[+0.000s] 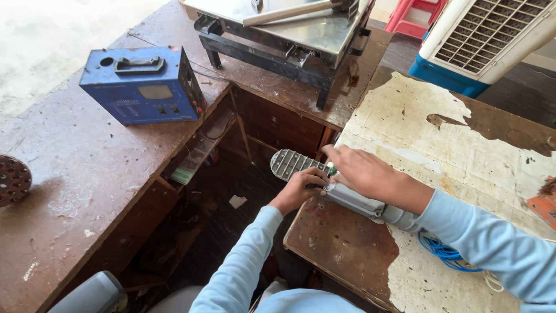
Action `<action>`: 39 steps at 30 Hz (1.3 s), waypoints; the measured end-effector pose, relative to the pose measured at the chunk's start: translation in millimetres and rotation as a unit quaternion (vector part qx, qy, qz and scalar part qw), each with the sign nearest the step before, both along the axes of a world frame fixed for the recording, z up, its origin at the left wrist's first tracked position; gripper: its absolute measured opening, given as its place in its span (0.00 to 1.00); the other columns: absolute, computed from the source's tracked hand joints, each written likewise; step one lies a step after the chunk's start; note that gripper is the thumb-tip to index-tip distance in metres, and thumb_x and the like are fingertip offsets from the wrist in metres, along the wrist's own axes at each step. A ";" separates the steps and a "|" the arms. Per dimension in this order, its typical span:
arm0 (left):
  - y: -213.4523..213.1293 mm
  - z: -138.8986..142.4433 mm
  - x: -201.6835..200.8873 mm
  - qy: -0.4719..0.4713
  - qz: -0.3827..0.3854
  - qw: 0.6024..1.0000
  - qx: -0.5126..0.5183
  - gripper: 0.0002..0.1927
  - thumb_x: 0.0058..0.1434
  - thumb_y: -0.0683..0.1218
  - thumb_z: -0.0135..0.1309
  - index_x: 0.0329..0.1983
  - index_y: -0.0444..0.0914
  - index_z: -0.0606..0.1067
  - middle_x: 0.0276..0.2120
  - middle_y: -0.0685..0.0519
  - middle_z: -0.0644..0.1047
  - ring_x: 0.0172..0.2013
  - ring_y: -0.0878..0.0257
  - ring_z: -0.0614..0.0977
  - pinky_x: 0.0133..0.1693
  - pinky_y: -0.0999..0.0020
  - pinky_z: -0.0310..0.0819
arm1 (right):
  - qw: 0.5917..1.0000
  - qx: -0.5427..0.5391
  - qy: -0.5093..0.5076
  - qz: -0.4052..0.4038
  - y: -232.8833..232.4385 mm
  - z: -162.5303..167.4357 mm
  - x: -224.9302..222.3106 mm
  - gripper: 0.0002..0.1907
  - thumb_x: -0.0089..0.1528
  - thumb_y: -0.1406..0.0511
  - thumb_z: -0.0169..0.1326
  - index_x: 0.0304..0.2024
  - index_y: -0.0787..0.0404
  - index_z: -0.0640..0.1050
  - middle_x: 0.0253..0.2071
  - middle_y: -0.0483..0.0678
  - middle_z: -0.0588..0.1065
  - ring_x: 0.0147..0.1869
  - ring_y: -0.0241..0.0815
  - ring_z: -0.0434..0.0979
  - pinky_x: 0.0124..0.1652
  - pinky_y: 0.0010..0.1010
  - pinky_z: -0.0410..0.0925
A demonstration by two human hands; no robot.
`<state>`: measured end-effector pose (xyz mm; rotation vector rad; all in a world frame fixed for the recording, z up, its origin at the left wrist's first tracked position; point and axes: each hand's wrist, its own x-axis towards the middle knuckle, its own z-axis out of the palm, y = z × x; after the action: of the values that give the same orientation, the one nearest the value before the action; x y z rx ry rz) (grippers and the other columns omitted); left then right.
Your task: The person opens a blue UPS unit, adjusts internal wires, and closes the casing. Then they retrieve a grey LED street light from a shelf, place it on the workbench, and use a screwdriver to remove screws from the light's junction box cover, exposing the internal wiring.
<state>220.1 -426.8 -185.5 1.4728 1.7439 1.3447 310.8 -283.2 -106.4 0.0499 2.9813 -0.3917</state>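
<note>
Left hand (298,188), right hand (362,171) — gripping grey lamp housing (347,197)

Both hands (347,179) crowd the grey lamp housing (324,182) at the table edge (307,243). Open gap below-left of the grip; bare peeling tabletop beyond it, blue cable (443,255) coiled just behind.

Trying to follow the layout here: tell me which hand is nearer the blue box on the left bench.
Left. The left hand grips the grey lamp on the side toward the blue box; the right hand rests on the lamp farther away.
</note>
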 end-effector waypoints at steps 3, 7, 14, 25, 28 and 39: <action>0.0 -0.7 -0.4 -0.032 -0.005 0.999 -0.016 0.12 0.55 0.41 0.66 0.43 0.34 0.82 0.48 0.52 0.78 0.51 0.56 0.81 0.54 0.62 0.76 | 0.988 -0.020 -0.127 -0.081 3.3 1.9 -1.0 0.12 0.71 0.62 0.51 0.44 0.66 0.75 0.38 0.60 0.77 0.47 0.57 0.81 0.48 0.42 0.72; -0.2 -4.7 0.1 -0.033 0.010 0.999 -0.020 0.13 0.53 0.41 0.67 0.42 0.34 0.83 0.48 0.52 0.78 0.51 0.56 0.81 0.54 0.62 0.76 | 0.983 -0.140 0.034 0.116 5.0 2.8 -2.4 0.11 0.51 0.75 0.49 0.35 0.64 0.78 0.38 0.59 0.76 0.43 0.58 0.80 0.40 0.45 0.72; 2.3 -8.9 -2.0 -0.024 0.011 1.000 -0.016 0.13 0.54 0.41 0.67 0.42 0.35 0.83 0.48 0.52 0.78 0.51 0.56 0.81 0.54 0.61 0.76 | 0.997 -0.028 -0.072 -0.014 0.9 -4.1 -4.7 0.11 0.66 0.63 0.52 0.40 0.66 0.75 0.35 0.61 0.77 0.45 0.61 0.80 0.44 0.46 0.72; 1.8 -12.0 -0.5 -0.127 0.025 0.991 -0.027 0.12 0.55 0.39 0.65 0.43 0.34 0.82 0.49 0.54 0.79 0.51 0.61 0.80 0.53 0.66 0.76 | 0.998 -0.028 -0.038 -0.027 4.9 -3.3 -14.0 0.13 0.64 0.62 0.53 0.35 0.67 0.79 0.32 0.62 0.78 0.41 0.63 0.81 0.42 0.48 0.73; 2.4 -11.1 -0.9 -0.118 0.023 0.992 -0.025 0.13 0.56 0.41 0.64 0.45 0.34 0.82 0.50 0.54 0.78 0.53 0.61 0.80 0.55 0.67 0.76 | 0.998 -0.035 -0.038 -0.024 6.8 -0.3 -15.7 0.11 0.62 0.64 0.53 0.37 0.66 0.80 0.32 0.62 0.79 0.41 0.61 0.81 0.43 0.46 0.73; 8.7 -11.8 -0.4 -0.223 0.029 0.974 -0.025 0.15 0.68 0.49 0.55 0.49 0.32 0.76 0.54 0.52 0.74 0.54 0.64 0.76 0.57 0.66 0.71 | 0.992 -0.117 0.053 0.016 30.7 7.1 -9.5 0.11 0.57 0.65 0.56 0.38 0.65 0.83 0.34 0.59 0.81 0.40 0.55 0.83 0.43 0.41 0.73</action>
<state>219.7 -418.1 -197.3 0.9986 1.5196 1.5099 301.4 -252.5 -99.3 -0.0449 3.0113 -0.7597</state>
